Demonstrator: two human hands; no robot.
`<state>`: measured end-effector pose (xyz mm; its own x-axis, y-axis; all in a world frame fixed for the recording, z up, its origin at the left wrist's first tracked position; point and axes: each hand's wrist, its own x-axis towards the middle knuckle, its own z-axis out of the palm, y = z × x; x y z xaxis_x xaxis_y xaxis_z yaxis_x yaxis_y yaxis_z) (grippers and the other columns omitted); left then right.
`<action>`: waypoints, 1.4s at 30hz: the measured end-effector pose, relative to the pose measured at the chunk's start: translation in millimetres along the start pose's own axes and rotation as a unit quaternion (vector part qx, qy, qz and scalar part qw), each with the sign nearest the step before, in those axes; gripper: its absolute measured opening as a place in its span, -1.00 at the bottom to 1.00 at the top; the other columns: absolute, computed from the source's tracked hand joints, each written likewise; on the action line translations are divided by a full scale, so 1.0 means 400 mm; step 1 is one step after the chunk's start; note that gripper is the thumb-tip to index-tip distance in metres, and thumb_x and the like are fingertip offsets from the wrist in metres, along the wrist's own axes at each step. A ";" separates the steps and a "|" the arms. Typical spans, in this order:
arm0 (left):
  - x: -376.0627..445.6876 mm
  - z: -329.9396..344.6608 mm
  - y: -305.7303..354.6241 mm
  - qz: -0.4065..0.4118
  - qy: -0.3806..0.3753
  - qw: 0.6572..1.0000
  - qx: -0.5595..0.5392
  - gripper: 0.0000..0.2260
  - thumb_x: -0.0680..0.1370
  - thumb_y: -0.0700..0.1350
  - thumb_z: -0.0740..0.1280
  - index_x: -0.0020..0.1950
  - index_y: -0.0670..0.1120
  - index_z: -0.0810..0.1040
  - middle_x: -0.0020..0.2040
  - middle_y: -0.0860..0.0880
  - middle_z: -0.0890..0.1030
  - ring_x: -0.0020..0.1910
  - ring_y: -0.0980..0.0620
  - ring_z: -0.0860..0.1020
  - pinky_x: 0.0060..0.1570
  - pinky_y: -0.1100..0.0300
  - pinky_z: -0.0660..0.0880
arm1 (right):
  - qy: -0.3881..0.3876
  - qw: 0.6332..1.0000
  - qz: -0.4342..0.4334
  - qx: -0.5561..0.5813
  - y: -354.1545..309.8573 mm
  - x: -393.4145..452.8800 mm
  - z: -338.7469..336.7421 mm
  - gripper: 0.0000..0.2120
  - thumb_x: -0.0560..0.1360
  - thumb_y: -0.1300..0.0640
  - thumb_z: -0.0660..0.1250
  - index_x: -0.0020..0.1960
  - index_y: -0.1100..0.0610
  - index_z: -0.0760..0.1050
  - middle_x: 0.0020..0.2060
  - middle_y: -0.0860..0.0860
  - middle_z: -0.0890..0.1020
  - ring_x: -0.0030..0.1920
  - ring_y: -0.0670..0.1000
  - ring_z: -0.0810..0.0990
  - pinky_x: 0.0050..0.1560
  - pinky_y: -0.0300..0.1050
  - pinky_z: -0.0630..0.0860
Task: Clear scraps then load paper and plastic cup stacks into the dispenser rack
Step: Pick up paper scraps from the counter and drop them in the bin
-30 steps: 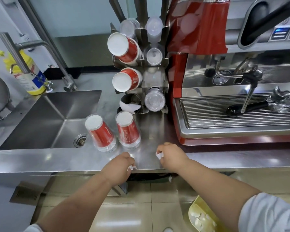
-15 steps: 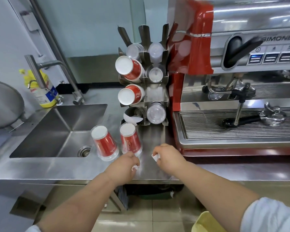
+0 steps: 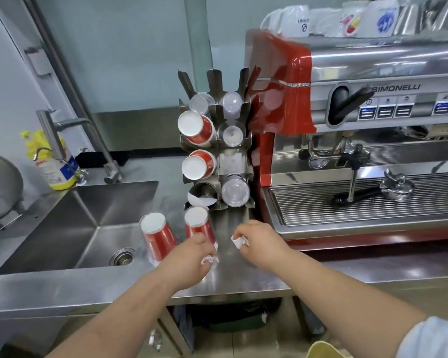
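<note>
left hand (image 3: 189,257): fingers curled, pinching a crumpled white paper scrap (image 3: 209,260) at the fingertips; held just above the steel counter (image 3: 243,277), touching or just in front of the nearer cup stack.
right hand (image 3: 259,241): fingers curled round a second white scrap (image 3: 238,241), which shows at the thumb side; over the counter, close to the front edge of the espresso machine (image 3: 347,140).
cup stack, right (image 3: 198,224): red paper cups with white bases, upside down on the counter, directly below the rack; lower part hidden by the left hand.
cup stack, left (image 3: 157,236): red paper cups inside clear plastic wrap, upside down, tilted a little, at the sink's edge just beside the other stack.
dispenser rack (image 3: 230,161): metal, upright, against the red side of the machine. left column: clear cups at top, two red paper stacks below, bottom tube with only a white piece showing at its mouth. right column: clear plastic cups in three tubes, one tube between them looks unfilled.
sink (image 3: 93,218): steel basin with drain, left of the stacks; tap (image 3: 70,140) behind it.
yellow bottle (image 3: 55,164): at the sink's back corner.
mugs (image 3: 347,16): white, on top of the machine.
</note>
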<state>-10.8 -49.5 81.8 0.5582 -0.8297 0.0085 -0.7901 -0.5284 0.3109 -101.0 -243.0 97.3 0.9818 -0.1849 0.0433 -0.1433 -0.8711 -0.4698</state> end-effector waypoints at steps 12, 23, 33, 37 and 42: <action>0.009 -0.141 -0.083 0.136 0.004 0.990 -0.033 -0.83 0.53 -0.05 0.27 0.07 0.15 0.57 0.08 0.20 0.43 0.03 0.13 0.50 -0.06 0.22 0.42 | 0.113 0.992 0.045 -0.016 -0.121 -0.058 -0.115 -0.75 0.40 0.20 0.39 0.06 0.04 0.62 -0.16 -0.14 0.46 -0.15 -0.10 0.44 -0.10 -0.24 0.35; 0.057 -0.263 0.002 0.299 -0.020 0.953 -0.046 -0.85 0.54 -0.09 0.30 0.07 0.06 0.60 0.03 0.20 0.40 0.04 0.13 0.50 0.06 0.21 0.43 | 0.140 0.980 0.120 -0.076 -0.216 -0.190 -0.219 -0.76 0.42 0.19 0.37 0.07 0.02 0.61 -0.14 -0.10 0.50 -0.20 -0.13 0.42 -0.21 -0.42 0.25; 0.086 -0.233 0.256 0.399 -0.032 0.915 -0.052 -0.86 0.51 -0.13 0.36 0.04 0.04 0.60 0.06 0.16 0.44 0.05 0.07 0.53 0.07 0.09 0.48 | 0.164 0.970 0.158 -0.086 -0.151 -0.476 -0.289 -0.75 0.40 0.22 0.34 0.05 0.02 0.61 -0.10 -0.15 0.55 -0.18 -0.29 0.42 -0.07 -0.41 0.33; 0.077 -0.193 0.423 0.449 -0.054 0.892 -0.024 -0.84 0.51 -0.16 0.36 0.06 0.00 0.62 0.09 0.10 0.48 0.04 0.04 0.54 0.09 0.05 0.48 | 0.179 0.963 0.184 -0.086 -0.107 -0.637 -0.321 -0.76 0.39 0.25 0.36 0.02 0.05 0.62 -0.15 -0.10 0.55 -0.22 -0.27 0.42 -0.10 -0.31 0.38; 0.068 -0.111 0.633 0.492 -0.075 0.867 -0.009 -0.86 0.53 -0.10 0.36 0.06 0.03 0.61 0.12 0.10 0.48 0.05 0.05 0.54 -0.03 0.17 0.47 | 0.193 0.941 0.261 -0.096 -0.033 -0.838 -0.349 -0.74 0.42 0.26 0.34 0.08 0.09 0.61 -0.16 -0.06 0.51 -0.21 -0.13 0.40 -0.11 -0.28 0.35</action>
<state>-184.6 -197.9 202.9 -0.4251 -0.8916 0.1558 -0.8600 0.4515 0.2379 -445.7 -232.9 211.9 0.6585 -0.7293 0.1860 -0.6493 -0.6754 -0.3495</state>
